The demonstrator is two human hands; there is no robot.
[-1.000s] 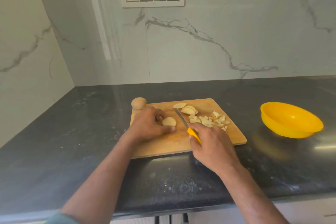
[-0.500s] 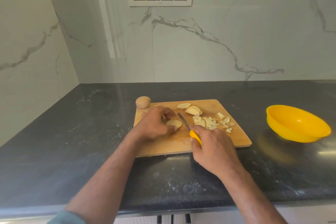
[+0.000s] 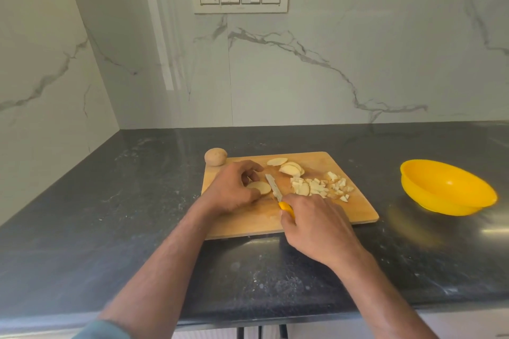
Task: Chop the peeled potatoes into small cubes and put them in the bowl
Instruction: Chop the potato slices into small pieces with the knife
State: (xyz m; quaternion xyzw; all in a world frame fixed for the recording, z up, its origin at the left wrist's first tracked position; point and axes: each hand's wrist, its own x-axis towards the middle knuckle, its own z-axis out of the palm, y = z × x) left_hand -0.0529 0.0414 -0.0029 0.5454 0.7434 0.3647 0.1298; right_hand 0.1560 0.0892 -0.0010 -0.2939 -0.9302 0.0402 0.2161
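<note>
left hand [image 3: 234,187] still pins potato slice [image 3: 259,187] | right hand [image 3: 316,226] clamped on knife [image 3: 275,190], blade drawn closer | cubing continues; bowl [image 3: 447,187] empty

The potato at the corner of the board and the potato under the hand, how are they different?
The whole potato is round, brownish and uncut, while the held potato piece is pale and shows a flat cut face. The whole potato sits alone at the far left corner of the cutting board, touched by nothing; the held potato piece lies under the left hand, with the knife blade beside it. Neither is in the yellow bowl yet.
</note>
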